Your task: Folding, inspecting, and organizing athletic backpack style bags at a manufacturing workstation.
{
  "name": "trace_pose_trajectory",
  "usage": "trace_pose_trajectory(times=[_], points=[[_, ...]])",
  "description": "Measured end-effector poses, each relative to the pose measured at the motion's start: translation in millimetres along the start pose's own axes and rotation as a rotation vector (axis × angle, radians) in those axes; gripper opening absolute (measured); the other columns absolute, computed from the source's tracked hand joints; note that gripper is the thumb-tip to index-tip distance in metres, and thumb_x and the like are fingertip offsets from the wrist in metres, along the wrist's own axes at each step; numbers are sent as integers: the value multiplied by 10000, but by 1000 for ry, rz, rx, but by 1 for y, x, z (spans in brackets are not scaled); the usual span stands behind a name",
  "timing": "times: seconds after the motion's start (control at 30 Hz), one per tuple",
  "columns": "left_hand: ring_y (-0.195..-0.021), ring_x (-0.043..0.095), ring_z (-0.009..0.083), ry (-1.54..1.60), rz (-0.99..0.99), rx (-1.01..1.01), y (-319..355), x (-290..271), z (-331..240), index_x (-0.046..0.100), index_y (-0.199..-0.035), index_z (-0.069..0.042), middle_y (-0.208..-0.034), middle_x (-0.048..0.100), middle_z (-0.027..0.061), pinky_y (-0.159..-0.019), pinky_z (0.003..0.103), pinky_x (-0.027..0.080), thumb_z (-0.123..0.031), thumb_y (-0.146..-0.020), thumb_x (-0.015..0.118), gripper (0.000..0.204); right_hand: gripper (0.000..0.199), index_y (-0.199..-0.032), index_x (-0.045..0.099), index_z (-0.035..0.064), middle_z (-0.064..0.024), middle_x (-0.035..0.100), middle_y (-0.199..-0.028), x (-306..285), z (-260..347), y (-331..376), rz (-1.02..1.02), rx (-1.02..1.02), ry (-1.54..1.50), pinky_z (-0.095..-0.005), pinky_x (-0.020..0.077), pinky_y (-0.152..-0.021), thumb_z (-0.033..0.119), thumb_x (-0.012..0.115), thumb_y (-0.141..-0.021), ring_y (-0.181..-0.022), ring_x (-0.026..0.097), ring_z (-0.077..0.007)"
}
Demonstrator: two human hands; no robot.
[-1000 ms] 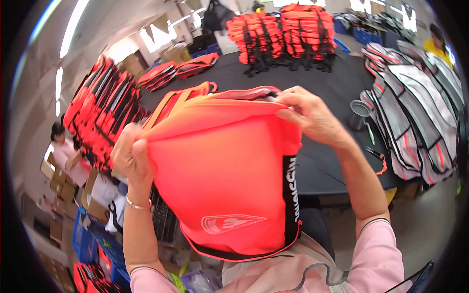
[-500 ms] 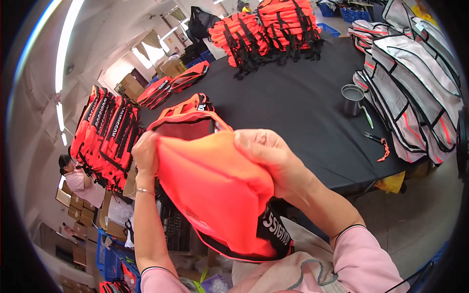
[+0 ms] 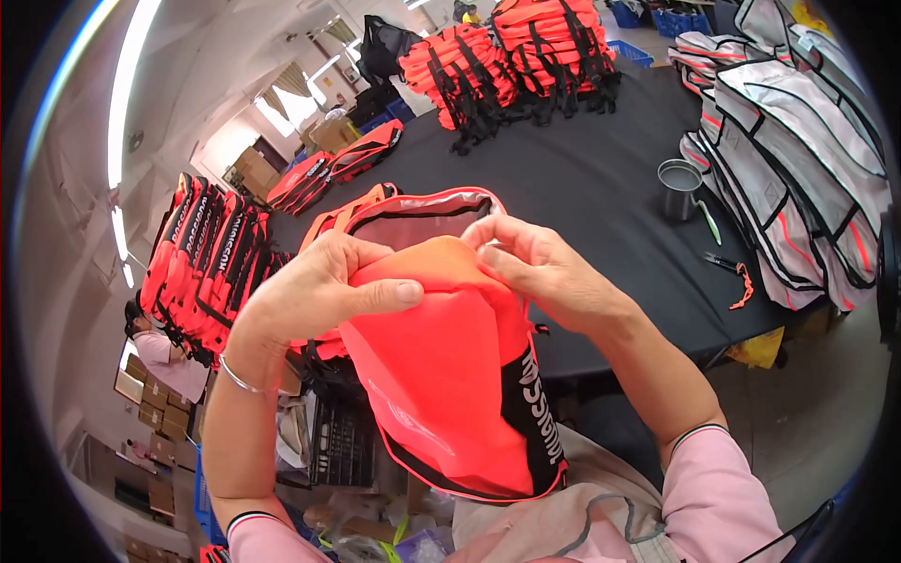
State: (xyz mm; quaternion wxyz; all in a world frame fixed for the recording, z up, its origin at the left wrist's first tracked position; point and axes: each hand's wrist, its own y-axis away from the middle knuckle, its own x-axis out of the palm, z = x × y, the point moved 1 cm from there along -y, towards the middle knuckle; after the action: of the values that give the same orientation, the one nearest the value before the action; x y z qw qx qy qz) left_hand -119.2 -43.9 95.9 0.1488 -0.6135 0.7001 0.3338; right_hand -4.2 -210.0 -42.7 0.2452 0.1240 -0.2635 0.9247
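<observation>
Both hands grip an orange bag (image 3: 450, 375) at its top edge: the left hand (image 3: 314, 291) wraps its near-left corner with the thumb pressed flat, the right hand (image 3: 540, 267) pinches the far-right rim. Beyond lies a black table (image 3: 582, 178), a metal cup (image 3: 678, 186) and stacked orange bags (image 3: 511, 56).

A garment workshop: stacked orange strapped vests (image 3: 526, 56) crowd a large black worktable (image 3: 582, 178), with brown cardboard cartons (image 3: 150, 413) nearby.
</observation>
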Motion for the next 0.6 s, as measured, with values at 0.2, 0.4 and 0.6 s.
trace_pose_trajectory(times=[0.2, 0.4, 0.6], points=[[-849, 639, 84, -206, 217, -25, -13, 15, -38, 689, -1063, 27, -919, 700, 24, -787, 243, 520, -298, -790, 825, 446, 189, -1015, 595, 8, 5, 602, -886, 14, 13, 3, -18, -115, 112, -201, 460, -653, 172, 658, -944, -694, 519, 0], [-947, 653, 124, 51, 139, 35, -9, 35, -8, 676, -1124, 14, -1027, 702, 55, -889, 288, 519, -108, -747, 823, 423, 237, -1022, 563, 12, 42, 588, -756, 25, 21, -2, -148, -277, 157, -151, 386, -505, 100, 735, -884, -591, 511, 39], [-966, 646, 125, 406, 97, 65, -5, 68, 18, 661, -1125, 22, -1026, 700, 49, -902, 291, 518, -68, -737, 841, 437, 287, -1022, 560, 10, 10, 611, -792, 21, 10, -14, -11, -151, 141, -186, 457, -587, 101, 762, -841, -687, 598, -23]])
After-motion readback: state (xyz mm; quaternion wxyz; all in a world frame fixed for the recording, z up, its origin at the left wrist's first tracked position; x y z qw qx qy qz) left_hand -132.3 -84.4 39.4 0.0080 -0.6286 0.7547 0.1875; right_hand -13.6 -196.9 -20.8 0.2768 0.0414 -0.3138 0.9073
